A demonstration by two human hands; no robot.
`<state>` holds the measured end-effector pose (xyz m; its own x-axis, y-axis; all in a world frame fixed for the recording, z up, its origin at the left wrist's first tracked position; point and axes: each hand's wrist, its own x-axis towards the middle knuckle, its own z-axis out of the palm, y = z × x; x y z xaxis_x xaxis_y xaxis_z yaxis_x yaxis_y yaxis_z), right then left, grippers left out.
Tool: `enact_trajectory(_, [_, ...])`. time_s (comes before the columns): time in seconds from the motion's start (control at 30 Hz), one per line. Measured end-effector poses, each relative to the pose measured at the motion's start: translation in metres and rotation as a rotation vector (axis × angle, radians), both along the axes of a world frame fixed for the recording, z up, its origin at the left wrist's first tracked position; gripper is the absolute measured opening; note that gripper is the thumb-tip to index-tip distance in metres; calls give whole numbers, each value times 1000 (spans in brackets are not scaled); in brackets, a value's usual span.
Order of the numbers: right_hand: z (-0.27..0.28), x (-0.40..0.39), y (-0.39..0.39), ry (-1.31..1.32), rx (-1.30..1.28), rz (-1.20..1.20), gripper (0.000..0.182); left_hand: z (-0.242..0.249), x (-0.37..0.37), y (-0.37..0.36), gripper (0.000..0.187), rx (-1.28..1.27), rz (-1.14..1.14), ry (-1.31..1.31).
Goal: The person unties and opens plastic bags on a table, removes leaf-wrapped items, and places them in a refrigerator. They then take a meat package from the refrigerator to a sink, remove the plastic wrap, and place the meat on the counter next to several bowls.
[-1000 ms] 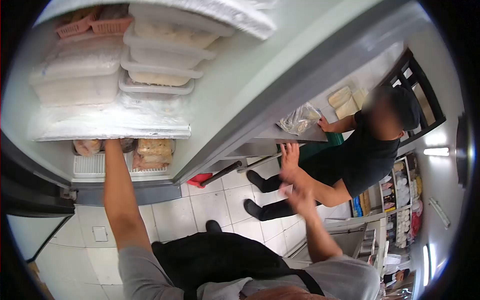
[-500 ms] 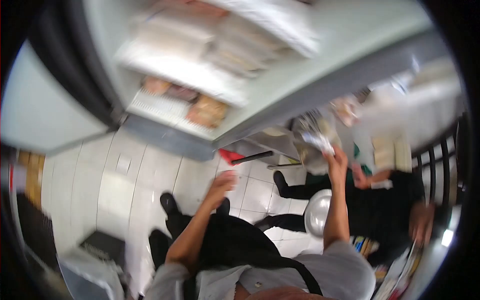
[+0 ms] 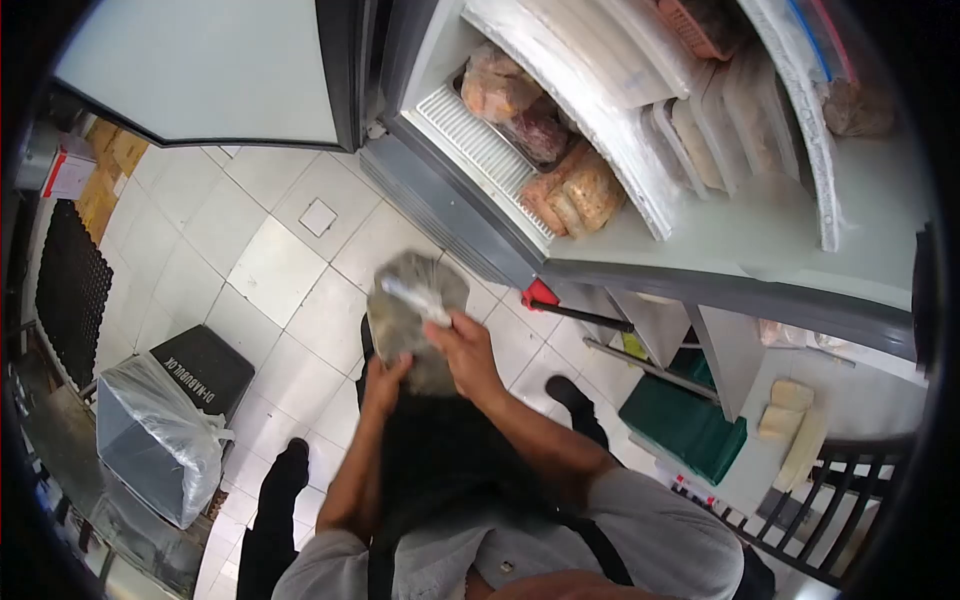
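A clear plastic bag (image 3: 408,290) with greyish contents hangs in front of my body, above the floor; what is in it I cannot make out. My right hand (image 3: 466,352) is closed on the bag's gathered upper part at its right side. Lower on its left edge, my left hand (image 3: 386,382) grips the bag with thumb and fingers. Ahead to the right stands an open freezer (image 3: 680,250), apart from both hands. Wrapped packs of food (image 3: 575,192) lie on its lowest rack, and frosted shelves (image 3: 600,130) hold flat containers.
The freezer door (image 3: 210,70) stands open at the upper left. A grey bin (image 3: 150,440) with a plastic liner is at the lower left, its black lid (image 3: 205,365) beside it. At right are a green container (image 3: 690,420) and a black rack (image 3: 820,500). White tiles (image 3: 280,270) cover the floor.
The bag has come from the counter side at right to the front of my body. My left hand now holds it too. The co-worker at right is no longer clearly in view.
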<state>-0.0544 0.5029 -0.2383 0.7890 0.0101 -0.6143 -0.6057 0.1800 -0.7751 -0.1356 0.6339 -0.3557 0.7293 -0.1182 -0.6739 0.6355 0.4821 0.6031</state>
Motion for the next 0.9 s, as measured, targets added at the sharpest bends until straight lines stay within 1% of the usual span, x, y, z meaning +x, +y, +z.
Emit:
enact_trajectory(0.03, [-1, 17, 5, -112, -124, 18, 20, -4, 29, 3, 40, -24, -30, -17])
enact_trajectory(0.07, [1, 40, 6, -235, -253, 42, 20, -9, 63, -2, 43, -109, -24, -94])
enact_trajectory(0.1, [15, 68, 7, -341, -371, 38, 22, 2, 105, -19, 45, -213, 52, -177])
enact_trajectory(0.13, [48, 98, 5, -331, -600, 151, 22, -12, 147, -37, 47, -298, 20, -200])
enact_trajectory(0.17, [51, 118, -2, -433, -622, 120, 27, -6, 194, -58, 47, -470, -35, -160])
enact_trajectory(0.2, [53, 134, -6, -667, -768, 22, 28, -8, 238, -92, 48, -547, -43, -310])
enact_trajectory(0.23, [58, 135, -13, -742, -829, 31, 29, 25, 274, -113, 52, -534, -62, -310])
enact_trajectory(0.27, [63, 137, -20, -816, -893, 38, 30, 33, 302, -134, 57, -324, -145, -308])
enact_trajectory(0.3, [74, 117, -35, -723, -872, 153, 31, 40, 329, -155, 63, -120, -237, -295])
enact_trajectory(0.33, [85, 93, -49, -625, -843, 267, 32, 30, 338, -176, 65, 83, -275, -377])
enact_trajectory(0.37, [83, 66, -64, -389, -757, 324, 31, 6, 328, -187, 64, 195, -314, -450])
enact_trajectory(0.4, [68, 34, -80, -167, -652, 368, 30, -26, 321, -188, 63, 318, -358, -533])
enact_trajectory(0.43, [46, -5, -96, -68, -485, 261, 28, -38, 321, -178, 63, 444, -404, -626])
enact_trajectory(0.47, [38, -40, -109, -54, -575, 294, 29, -16, 296, -146, 57, 566, -516, -619])
enact_trajectory(0.5, [33, -72, -122, 71, -650, 365, 30, -33, 268, -121, 48, 466, -587, -482])
enact_trajectory(0.53, [26, -107, -133, 97, -686, 348, 31, -63, 227, -82, 38, 535, -675, -567])
enact_trajectory(0.57, [19, -141, -145, 138, -708, 347, 33, -173, 173, -27, 32, 1021, -947, -1192])
enact_trajectory(0.6, [18, -168, -153, 287, -683, 316, 34, -200, 127, 34, 30, 1085, -1412, -1133])
enact_trajectory(0.63, [4, -199, -164, 324, -756, 359, 34, -191, 90, 88, 30, 1041, -1596, -963])
enact_trajectory(0.67, [-26, -237, -178, 283, -807, 442, 31, -174, 58, 134, 29, 998, -1699, -772])
enact_trajectory(0.7, [-13, -248, -183, 359, -795, 515, 27, -150, 34, 176, 29, 928, -1654, -433])
enact_trajectory(0.73, [-38, -280, -193, 213, -937, 698, 25, -120, 13, 201, 29, 852, -1475, -34])
enact_trajectory(0.77, [-74, -308, -209, 57, -1080, 896, 22, -85, -6, 216, 28, 811, -1248, 279])
enact_trajectory(0.8, [-90, -326, -222, 36, -1119, 826, 21, -60, -25, 227, 28, 798, -1139, 412])
enact_trajectory(0.83, [-97, -340, -222, 20, -1143, 762, 19, -42, -38, 235, 27, 796, -1123, 444])
enact_trajectory(0.87, [-73, -338, -218, 382, -628, 9, 19, -28, -49, 241, 27, 794, -1116, 465])
enact_trajectory(0.9, [-31, -318, -213, 673, -444, -283, 23, -16, -52, 242, 26, 800, -1134, 458])
